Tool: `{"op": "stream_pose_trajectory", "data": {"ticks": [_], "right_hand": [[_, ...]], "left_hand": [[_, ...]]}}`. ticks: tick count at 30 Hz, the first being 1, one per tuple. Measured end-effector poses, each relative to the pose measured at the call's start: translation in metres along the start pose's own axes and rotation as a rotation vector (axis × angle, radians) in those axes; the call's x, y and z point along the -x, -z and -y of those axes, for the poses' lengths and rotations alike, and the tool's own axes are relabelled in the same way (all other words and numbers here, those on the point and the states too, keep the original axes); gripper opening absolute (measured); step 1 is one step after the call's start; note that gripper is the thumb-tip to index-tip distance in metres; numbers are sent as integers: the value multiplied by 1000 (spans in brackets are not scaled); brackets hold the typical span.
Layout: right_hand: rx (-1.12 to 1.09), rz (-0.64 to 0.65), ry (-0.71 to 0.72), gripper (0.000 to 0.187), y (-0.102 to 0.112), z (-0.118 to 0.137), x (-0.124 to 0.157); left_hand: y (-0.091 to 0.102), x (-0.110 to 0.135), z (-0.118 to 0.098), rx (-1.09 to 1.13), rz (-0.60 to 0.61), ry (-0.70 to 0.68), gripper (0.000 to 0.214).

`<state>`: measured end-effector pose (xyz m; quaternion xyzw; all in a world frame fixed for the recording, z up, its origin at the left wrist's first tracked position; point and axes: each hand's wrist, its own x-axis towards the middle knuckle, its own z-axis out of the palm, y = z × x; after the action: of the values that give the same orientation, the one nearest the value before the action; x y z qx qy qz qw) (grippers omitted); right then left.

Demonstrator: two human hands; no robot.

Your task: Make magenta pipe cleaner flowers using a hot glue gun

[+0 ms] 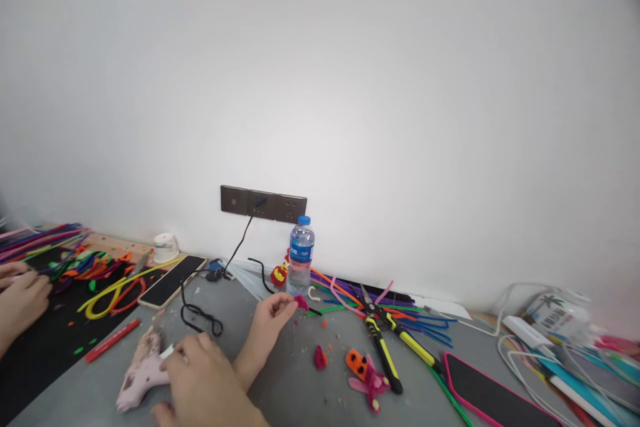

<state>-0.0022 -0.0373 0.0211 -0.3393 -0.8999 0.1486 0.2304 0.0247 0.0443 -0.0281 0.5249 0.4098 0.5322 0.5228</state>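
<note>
My arms cross low in the view. My right hand [200, 377] reaches left over my left forearm, its fingers curled round the rear of a pink glue gun [140, 370] that lies on the grey table [280, 387]. My left hand [267, 323] stretches to the right beyond it and pinches a small magenta fuzzy piece [301, 302] between thumb and fingertips, just in front of a water bottle [301, 255]. The glue gun is slightly blurred.
Yellow-handled cutters [383, 340], pipe cleaners [350, 297], small pink and orange fuzzy figures [367, 373] and a pink-cased phone [493, 397] lie to the right. Another phone [173, 280], a black cord [200, 313] and a red stick [113, 340] are left. A co-worker's hands [20, 300] rest at the left edge.
</note>
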Motion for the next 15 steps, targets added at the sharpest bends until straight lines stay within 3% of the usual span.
{"op": "stream_pose_trajectory", "data": {"ticks": [2,3,5,8,12,15], "right_hand": [[142,128,-190,30,-19,7,-19],[175,142,-251,22,-26,9,-27],[213,173,-342,24,-35,11,-38],[159,189,-303,29,-32,10,-38],[-250,33,-136,39,-8,5,-19],[-691,-120,-198,47,11,-3,-6]], "left_hand": [[0,-1,1,13,-6,15,33],[0,-2,3,20,-8,21,34],[0,-4,7,26,-4,22,34],[0,-6,11,23,5,9,34],[0,-2,5,6,33,-1,34],[-1,1,-5,-10,24,-19,32]]}}
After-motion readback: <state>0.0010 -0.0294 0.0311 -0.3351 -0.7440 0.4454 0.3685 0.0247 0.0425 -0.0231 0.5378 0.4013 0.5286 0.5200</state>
